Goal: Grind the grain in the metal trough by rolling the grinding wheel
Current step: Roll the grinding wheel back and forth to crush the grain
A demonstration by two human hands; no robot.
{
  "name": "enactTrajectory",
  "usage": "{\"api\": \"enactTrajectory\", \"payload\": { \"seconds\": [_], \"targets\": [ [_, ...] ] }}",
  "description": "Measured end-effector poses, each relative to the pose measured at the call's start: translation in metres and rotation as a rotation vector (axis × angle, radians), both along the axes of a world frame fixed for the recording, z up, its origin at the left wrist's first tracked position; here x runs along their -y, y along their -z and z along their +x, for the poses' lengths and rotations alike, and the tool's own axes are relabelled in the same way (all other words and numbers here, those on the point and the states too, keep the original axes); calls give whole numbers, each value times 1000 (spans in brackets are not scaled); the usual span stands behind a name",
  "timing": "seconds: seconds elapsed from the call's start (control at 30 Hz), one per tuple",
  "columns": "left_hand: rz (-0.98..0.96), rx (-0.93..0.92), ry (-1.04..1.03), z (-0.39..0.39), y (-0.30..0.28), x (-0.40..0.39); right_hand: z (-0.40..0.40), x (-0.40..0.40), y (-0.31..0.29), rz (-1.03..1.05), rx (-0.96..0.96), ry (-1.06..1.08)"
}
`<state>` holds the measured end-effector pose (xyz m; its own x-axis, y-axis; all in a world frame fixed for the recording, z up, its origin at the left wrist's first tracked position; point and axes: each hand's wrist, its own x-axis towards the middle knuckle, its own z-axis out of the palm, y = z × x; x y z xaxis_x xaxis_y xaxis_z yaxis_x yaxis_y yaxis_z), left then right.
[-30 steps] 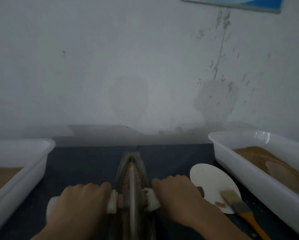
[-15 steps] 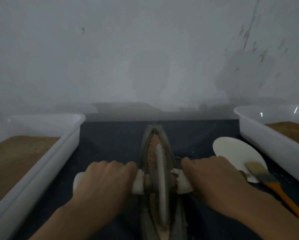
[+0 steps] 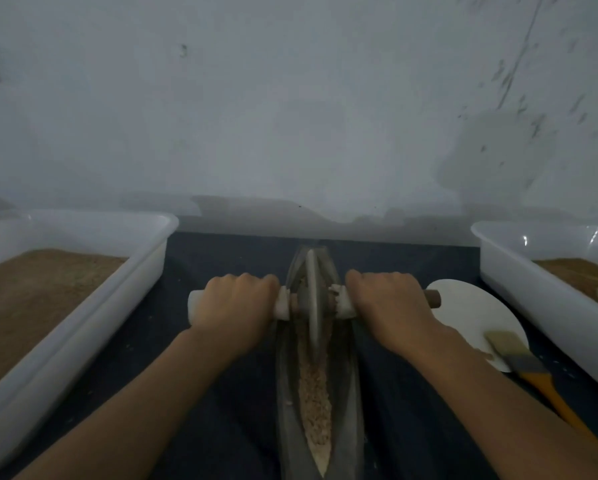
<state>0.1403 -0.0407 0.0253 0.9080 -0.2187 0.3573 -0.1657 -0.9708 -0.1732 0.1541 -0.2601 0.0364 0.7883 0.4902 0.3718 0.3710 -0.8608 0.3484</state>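
A long, boat-shaped metal trough (image 3: 351, 393) lies on the dark table, pointing away from me. Pale crushed grain (image 3: 314, 393) fills its groove on the near side. The thin metal grinding wheel (image 3: 312, 299) stands on edge in the far part of the trough. Its axle handle is wrapped in white cloth (image 3: 342, 304) on both sides. My left hand (image 3: 237, 304) grips the left end of the handle. My right hand (image 3: 387, 303) grips the right side, and the brown wooden tip (image 3: 432, 297) sticks out past it.
A white plastic tub (image 3: 83, 306) with brown ground meal stands at the left, and another white tub (image 3: 547, 299) with brown meal at the right. A white round plate (image 3: 470, 313) and an orange-handled brush (image 3: 529, 368) lie right of the trough. A wall is close behind.
Both hands have pushed the wheel away from me toward the trough's far end, uncovering the grain in the near part. My view has tilted downward.
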Motion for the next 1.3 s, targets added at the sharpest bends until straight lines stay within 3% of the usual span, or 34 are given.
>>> {"api": "enactTrajectory", "payload": {
  "seconds": [0.17,0.4,0.67,0.93,1.03,1.3],
  "targets": [
    [34,-128,54,-48,-7,-1,-53,18,0,19,-205,-37],
    [122,-37,35,-47,-9,4,-52,16,3,55,-184,9],
    [13,-4,12,14,-1,-2,17,-1,2,32,-34,27],
    [48,-202,54,-44,-8,-5,-52,10,-10,38,-245,-28],
    [116,-175,47,-65,-15,-3,-76,15,-11,31,-243,-35],
    [24,-123,4,-28,-7,-1,-23,4,-1,73,-142,-43]
  ]
}}
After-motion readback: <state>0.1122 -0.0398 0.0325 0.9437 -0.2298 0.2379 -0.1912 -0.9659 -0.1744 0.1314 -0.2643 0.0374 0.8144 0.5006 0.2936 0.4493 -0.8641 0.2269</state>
